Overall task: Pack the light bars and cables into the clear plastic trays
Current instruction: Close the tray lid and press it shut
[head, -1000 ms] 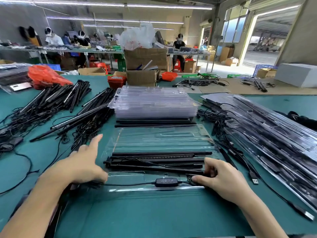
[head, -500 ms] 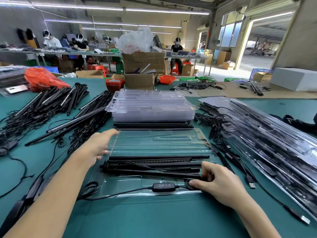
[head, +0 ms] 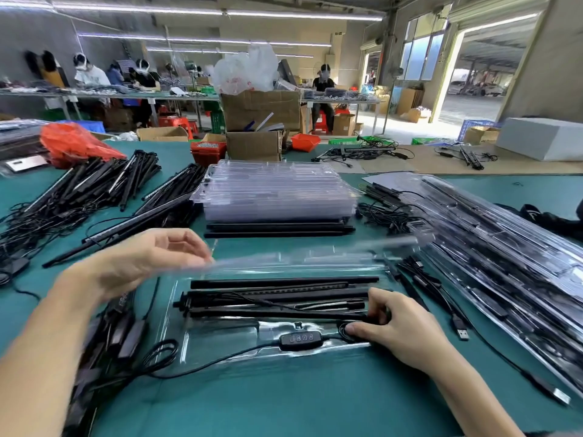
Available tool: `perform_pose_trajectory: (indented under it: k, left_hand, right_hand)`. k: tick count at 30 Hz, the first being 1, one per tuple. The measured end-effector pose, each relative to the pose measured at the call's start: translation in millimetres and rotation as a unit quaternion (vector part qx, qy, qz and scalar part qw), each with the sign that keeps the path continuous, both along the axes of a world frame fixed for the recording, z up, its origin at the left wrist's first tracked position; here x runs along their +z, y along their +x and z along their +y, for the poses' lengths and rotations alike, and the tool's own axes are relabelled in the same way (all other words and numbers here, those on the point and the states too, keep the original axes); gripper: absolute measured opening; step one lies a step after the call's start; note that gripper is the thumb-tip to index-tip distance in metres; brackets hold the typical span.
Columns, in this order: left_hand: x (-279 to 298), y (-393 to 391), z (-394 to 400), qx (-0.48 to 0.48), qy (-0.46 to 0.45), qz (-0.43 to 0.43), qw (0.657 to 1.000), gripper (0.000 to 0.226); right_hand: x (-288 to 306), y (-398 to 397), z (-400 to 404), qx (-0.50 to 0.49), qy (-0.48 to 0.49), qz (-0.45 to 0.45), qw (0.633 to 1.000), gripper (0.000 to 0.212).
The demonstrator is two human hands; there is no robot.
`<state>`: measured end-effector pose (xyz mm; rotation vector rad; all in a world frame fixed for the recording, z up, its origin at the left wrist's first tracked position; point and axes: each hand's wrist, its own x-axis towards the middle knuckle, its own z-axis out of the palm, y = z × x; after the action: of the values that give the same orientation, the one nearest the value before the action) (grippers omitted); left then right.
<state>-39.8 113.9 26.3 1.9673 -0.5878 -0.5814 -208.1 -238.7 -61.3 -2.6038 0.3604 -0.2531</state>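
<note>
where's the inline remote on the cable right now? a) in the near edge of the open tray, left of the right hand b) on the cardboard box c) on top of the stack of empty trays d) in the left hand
a: the black remote lies in the front strip of the open tray, just left of the right hand, which presses the coiled cable there.

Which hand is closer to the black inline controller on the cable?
Right. The right hand presses the coiled cable just right of the inline controller; the left hand is raised up-left, pinching the clear lid's edge.
</note>
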Motion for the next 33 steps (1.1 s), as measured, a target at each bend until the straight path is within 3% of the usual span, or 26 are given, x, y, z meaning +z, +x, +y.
perform_pose_trajectory:
  k: [3, 5, 8, 11, 13, 16, 19, 23, 27, 31, 33]
  left_hand:
    - [15.2, -9.7, -2.8, -0.081, 0.161, -0.023, 0.983, 0.051]
    - [17.3, -16.1, -11.3, -0.062, 0.223, -0.044, 0.972, 0.052]
    - [16.7, -30.9, -29.9, -0.007, 0.266, -0.056, 0.962, 0.025]
    - [5.1, -46.2, -52.1, 0.045, 0.299, -0.079, 0.950, 0.055]
    - [-12.5, -55.4, -65.1, 0.073, 0.334, -0.141, 0.929, 0.056]
    - [-42.3, -65.5, -79.6, 0.082, 0.370, -0.161, 0.911, 0.048]
    - [-62.4, -72.1, -85.2, 0.061, 0.357, -0.163, 0.918, 0.047]
    - [-75.3, -77.2, -87.4, 0.114, 0.312, -0.205, 0.921, 0.046]
    - [-78.7, -82.1, -89.9, 0.120, 0.335, -0.240, 0.903, 0.095]
    - [-80.1, -75.9, -87.8, 0.107, 0.352, -0.234, 0.900, 0.097]
    - [-81.1, -72.9, -90.3, 0.103, 0.366, -0.231, 0.895, 0.097]
  right_hand:
    - [0.9, 3.6, 0.5, 0.001, 0.004, 0.001, 1.000, 0.054]
    - [0.1, 4.5, 0.8, 0.000, 0.003, 0.000, 1.000, 0.054]
    - [-2.5, 5.8, -0.4, -0.011, 0.013, 0.003, 1.000, 0.051]
    - [-4.6, 6.5, -1.5, -0.020, 0.028, 0.009, 0.999, 0.051]
    - [-5.8, 6.9, -1.8, -0.014, 0.027, -0.013, 0.999, 0.051]
    - [-6.5, 7.1, -2.4, -0.011, 0.046, -0.018, 0.999, 0.045]
    - [-7.6, 4.3, -1.6, 0.008, 0.067, -0.030, 0.997, 0.042]
    - [-6.7, 0.7, -1.8, 0.034, 0.076, -0.068, 0.994, 0.039]
    - [-2.7, -1.3, -4.6, 0.022, -0.009, -0.049, 0.999, 0.053]
    - [-0.4, -17.6, -21.2, 0.043, 0.123, -0.043, 0.991, 0.002]
    - [-0.7, -22.9, -28.9, 0.029, 0.170, -0.085, 0.981, 0.018]
